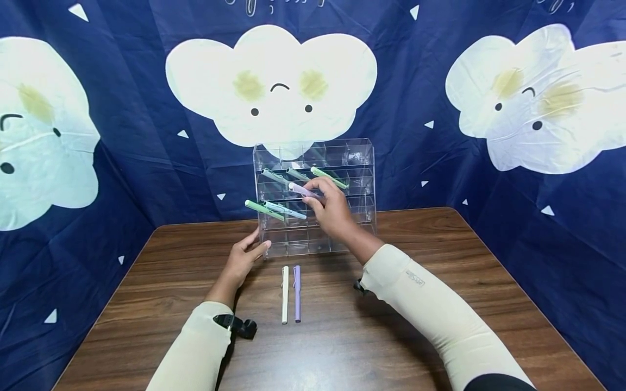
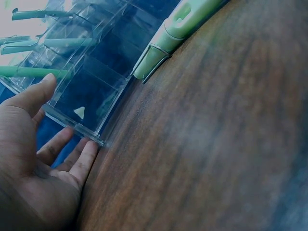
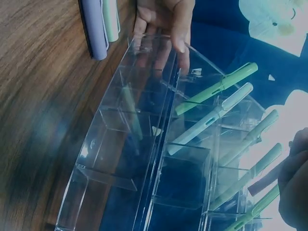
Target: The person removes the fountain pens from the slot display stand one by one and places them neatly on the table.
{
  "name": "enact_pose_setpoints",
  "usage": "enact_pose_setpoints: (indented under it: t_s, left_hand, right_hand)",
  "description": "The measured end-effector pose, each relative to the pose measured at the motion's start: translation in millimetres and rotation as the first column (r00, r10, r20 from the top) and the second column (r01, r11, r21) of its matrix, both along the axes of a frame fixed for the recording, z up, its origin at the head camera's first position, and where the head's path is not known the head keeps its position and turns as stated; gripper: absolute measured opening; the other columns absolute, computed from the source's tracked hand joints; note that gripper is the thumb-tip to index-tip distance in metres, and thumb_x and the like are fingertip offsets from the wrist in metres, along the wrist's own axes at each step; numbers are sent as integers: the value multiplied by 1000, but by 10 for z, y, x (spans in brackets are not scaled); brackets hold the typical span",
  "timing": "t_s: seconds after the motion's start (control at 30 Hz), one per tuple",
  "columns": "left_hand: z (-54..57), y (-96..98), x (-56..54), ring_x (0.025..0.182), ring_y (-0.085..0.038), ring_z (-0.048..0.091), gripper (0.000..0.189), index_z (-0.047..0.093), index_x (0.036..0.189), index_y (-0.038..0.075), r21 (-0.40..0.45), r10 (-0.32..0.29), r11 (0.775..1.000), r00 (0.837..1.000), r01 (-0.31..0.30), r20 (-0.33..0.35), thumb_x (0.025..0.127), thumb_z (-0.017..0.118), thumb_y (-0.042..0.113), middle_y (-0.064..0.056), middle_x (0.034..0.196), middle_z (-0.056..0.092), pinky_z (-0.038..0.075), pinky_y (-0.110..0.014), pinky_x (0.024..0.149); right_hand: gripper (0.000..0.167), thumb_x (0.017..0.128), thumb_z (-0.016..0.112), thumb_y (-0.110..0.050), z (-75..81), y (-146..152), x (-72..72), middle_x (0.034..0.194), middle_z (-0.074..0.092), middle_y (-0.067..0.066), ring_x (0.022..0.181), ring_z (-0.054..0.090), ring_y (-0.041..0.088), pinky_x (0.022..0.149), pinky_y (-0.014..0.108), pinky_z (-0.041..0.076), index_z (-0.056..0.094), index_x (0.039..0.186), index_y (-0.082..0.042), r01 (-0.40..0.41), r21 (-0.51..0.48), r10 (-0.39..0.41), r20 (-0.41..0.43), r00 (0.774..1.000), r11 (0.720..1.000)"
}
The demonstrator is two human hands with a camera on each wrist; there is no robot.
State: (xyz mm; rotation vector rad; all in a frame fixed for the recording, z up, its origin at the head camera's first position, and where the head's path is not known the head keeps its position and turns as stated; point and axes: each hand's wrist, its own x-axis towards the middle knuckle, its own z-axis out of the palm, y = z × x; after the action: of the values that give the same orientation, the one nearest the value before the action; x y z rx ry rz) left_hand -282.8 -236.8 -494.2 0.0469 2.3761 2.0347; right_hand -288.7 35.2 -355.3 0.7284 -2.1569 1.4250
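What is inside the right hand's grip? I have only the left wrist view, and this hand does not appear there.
Observer: The right hand's grip pinches a pale purple pen between thumb and fingers, as the head view shows.
Operator: Thank you. On the wooden table I can see only one pen. Does another one lie beside it?
Observer: Yes. In the head view, a purple capped pen lies just right of the cream-white capped pen, about parallel to it, with a small gap between them.
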Motion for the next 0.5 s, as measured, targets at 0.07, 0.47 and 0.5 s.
enact_pose_setpoints:
  t_s: [0.07, 0.47, 0.5]
  left_hand:
    - [-5, -8, 0, 154, -35, 51, 72, 42, 169, 25, -4, 0, 1000, 1000, 0, 0, 106, 76, 27, -15, 174, 42, 57, -14, 98]
    - [1, -8, -7, 155, -37, 49, 75, 39, 170, 23, -3, -2, 1000, 1000, 2, 7, 106, 76, 28, -17, 175, 41, 57, -15, 99]
    - [0, -6, -10, 156, -37, 49, 75, 39, 170, 23, -2, -1, 1000, 1000, 1, 9, 105, 76, 28, -17, 175, 40, 57, -14, 98]
  right_hand:
    - [18, 101, 75, 0, -6, 2, 41, 130, 67, 18, 108, 72, 28, 75, 28, 63, 69, 118, 0, 1, -9, -1, 0, 1000, 1000]
    - [27, 96, 82, -3, -122, 69, 268, 96, 65, 16, 48, 33, 2, 44, 23, 31, 66, 118, 0, -29, -81, 30, 14, 999, 996]
    - [29, 96, 82, -2, -145, 72, 283, 100, 65, 17, 49, 34, 1, 44, 22, 32, 66, 120, 1, -41, -94, 43, 21, 999, 995]
